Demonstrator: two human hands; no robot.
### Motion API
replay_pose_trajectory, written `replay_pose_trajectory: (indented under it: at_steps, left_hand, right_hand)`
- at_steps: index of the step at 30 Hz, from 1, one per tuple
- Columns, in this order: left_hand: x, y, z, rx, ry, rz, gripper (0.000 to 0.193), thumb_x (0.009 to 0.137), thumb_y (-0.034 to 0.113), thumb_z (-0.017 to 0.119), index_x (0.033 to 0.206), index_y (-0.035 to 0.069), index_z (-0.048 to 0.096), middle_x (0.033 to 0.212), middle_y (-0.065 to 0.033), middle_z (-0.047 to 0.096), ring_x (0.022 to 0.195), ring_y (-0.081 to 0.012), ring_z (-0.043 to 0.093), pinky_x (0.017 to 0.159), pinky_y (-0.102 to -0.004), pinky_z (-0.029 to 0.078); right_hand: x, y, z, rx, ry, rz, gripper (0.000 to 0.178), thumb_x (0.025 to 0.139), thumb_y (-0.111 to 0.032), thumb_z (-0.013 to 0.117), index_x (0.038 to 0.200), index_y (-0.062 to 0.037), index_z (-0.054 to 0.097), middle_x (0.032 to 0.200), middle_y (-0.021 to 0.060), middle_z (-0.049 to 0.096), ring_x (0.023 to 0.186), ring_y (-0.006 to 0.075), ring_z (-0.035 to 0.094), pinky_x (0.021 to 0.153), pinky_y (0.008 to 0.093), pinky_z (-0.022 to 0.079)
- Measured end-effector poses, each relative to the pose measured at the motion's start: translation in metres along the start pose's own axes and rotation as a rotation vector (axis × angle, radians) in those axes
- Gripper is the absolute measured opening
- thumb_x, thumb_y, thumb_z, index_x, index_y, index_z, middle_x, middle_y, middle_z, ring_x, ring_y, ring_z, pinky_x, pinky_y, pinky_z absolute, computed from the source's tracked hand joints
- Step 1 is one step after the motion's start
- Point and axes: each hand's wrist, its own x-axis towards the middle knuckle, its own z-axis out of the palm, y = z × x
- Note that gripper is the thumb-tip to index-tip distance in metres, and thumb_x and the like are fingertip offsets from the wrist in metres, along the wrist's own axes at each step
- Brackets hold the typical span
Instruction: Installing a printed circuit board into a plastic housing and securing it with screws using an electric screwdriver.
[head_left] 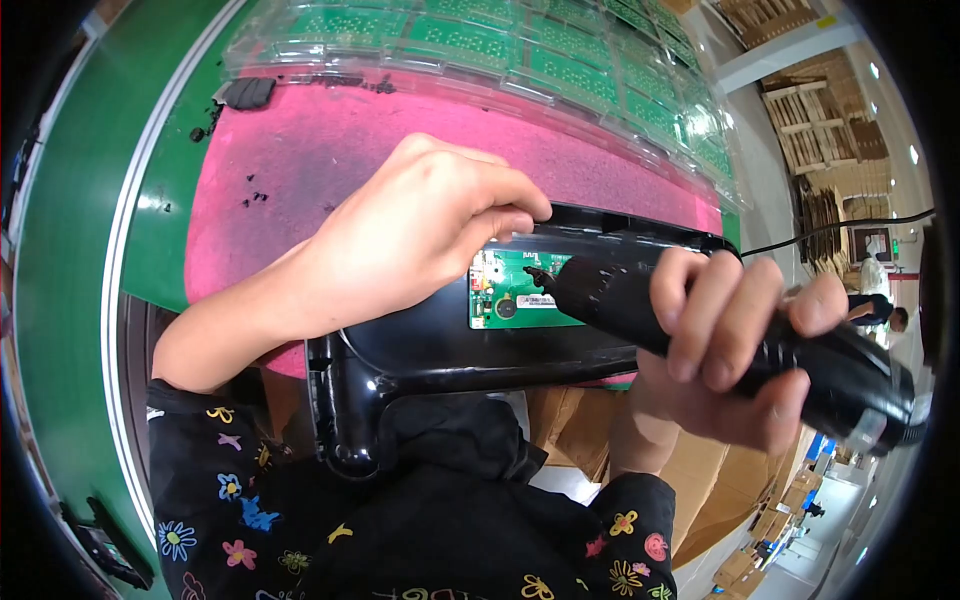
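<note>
My right hand (740,330) is wrapped round a thick black electric screwdriver (620,300), whose nose points left. Small dark bits, which look like screws, cluster at its tip. Below the tip is a green circuit board (507,308) with a round black part and a white label; the tool covers its right side. The board sits in a glossy black plastic housing (440,350) lying in front of me. Over the board's far left corner, my left hand (400,220) has its thumb and fingers pinched together. What lies between those fingertips, if anything, is hidden.
A worn pink mat (270,170) lies under the housing on a green table (80,250). Clear trays of green boards (480,45) stand along the far side. Dark scraps (255,197) and a black lump (248,93) lie at left. Cardboard boxes (700,480) stand below right.
</note>
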Motion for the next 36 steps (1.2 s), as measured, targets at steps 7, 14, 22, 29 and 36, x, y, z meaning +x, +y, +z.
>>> replay_pose_trajectory:
  at_steps: [7,14,22,29,36]
  left_hand:
    - [0.002,-0.006,-0.006,0.123,0.062,0.082,0.007,0.08,0.002,0.064,0.086,-0.003,0.064,0.073,-0.0135,0.064,0.066,-0.0275,0.064,0.06,-0.0323,0.05]
    - [0.0,-0.001,-0.011,0.189,0.022,-0.063,0.008,0.083,0.005,0.063,0.085,-0.002,0.063,0.076,-0.0142,0.063,0.069,-0.03,0.063,0.06,-0.0347,0.049]
    - [-0.004,-0.005,-0.009,0.402,0.096,-0.002,0.014,0.087,0.012,0.059,0.085,-0.001,0.054,0.076,-0.0171,0.053,0.075,-0.0399,0.052,0.062,-0.0454,0.042]
    - [-0.004,-0.01,-0.012,0.381,0.053,0.035,0.015,0.086,0.013,0.06,0.087,0.0,0.053,0.081,-0.0155,0.05,0.081,-0.0375,0.05,0.068,-0.044,0.042]
    - [-0.005,-0.011,-0.016,0.324,-0.142,0.17,0.021,0.073,0.015,0.071,0.077,0.001,0.056,0.079,-0.0107,0.05,0.08,-0.0305,0.051,0.068,-0.041,0.043]
  right_hand:
    - [-0.002,0.014,0.002,-0.011,0.098,0.239,0.035,0.085,-0.018,0.061,0.109,-0.0101,0.038,0.066,0.0041,0.045,0.058,0.0141,0.043,0.063,0.0324,0.04]
    - [-0.004,0.028,-0.001,-0.108,0.048,0.265,0.029,0.086,-0.027,0.056,0.105,-0.0118,0.041,0.06,0.0007,0.044,0.048,0.0124,0.041,0.055,0.0305,0.037]
    - [0.011,0.048,-0.001,0.041,-0.068,0.3,0.031,0.077,0.0,0.063,0.101,0.0013,0.044,0.066,0.0065,0.051,0.051,0.0095,0.046,0.05,0.0246,0.041]
    - [0.013,0.052,0.004,-0.069,-0.132,0.337,0.032,0.086,-0.024,0.061,0.107,-0.0081,0.043,0.058,0.0001,0.042,0.044,0.0098,0.037,0.046,0.0254,0.033]
    - [0.007,0.019,0.008,-0.143,-0.11,0.163,0.034,0.086,-0.031,0.063,0.107,-0.0128,0.043,0.06,-0.0013,0.046,0.048,0.0114,0.043,0.054,0.0309,0.037]
